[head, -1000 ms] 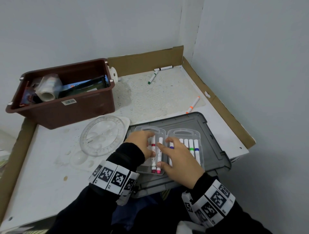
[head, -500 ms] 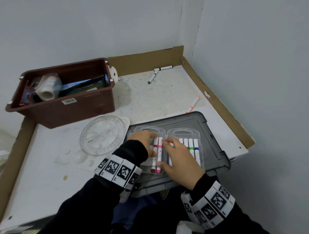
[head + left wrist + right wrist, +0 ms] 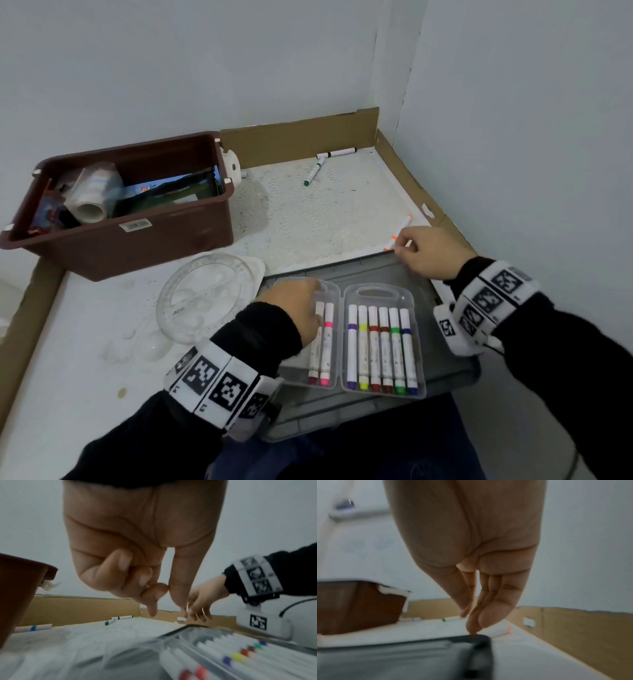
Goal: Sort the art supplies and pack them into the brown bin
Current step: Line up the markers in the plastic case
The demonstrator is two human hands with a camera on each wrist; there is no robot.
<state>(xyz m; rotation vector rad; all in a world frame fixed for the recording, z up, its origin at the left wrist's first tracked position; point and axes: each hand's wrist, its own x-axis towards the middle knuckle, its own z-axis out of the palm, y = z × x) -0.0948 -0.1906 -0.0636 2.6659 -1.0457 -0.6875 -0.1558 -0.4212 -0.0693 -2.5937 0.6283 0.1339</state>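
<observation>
The brown bin (image 3: 137,236) stands at the back left with a tape roll and packets inside. An open clear marker case (image 3: 376,296) lies on a grey lid (image 3: 394,270); its right half holds several markers (image 3: 378,346). Two pink-red markers (image 3: 327,346) lie in the left half. My left hand (image 3: 315,305) rests over that left half, fingers loosely curled and holding nothing. My right hand (image 3: 399,251) reaches past the lid's far corner, its fingertips down beside the orange marker (image 3: 406,222) lying on the table. A green marker (image 3: 313,173) and a black marker (image 3: 337,153) lie near the back.
A clear round protractor (image 3: 205,301) lies left of the lid, in front of the bin. A low cardboard rim (image 3: 301,137) borders the table at the back and right. Another marker with a blue band (image 3: 32,628) lies beside the bin. White walls enclose the corner.
My right hand has left the marker case and moved to the back right, to the orange marker. The left hand stays on the case's left half.
</observation>
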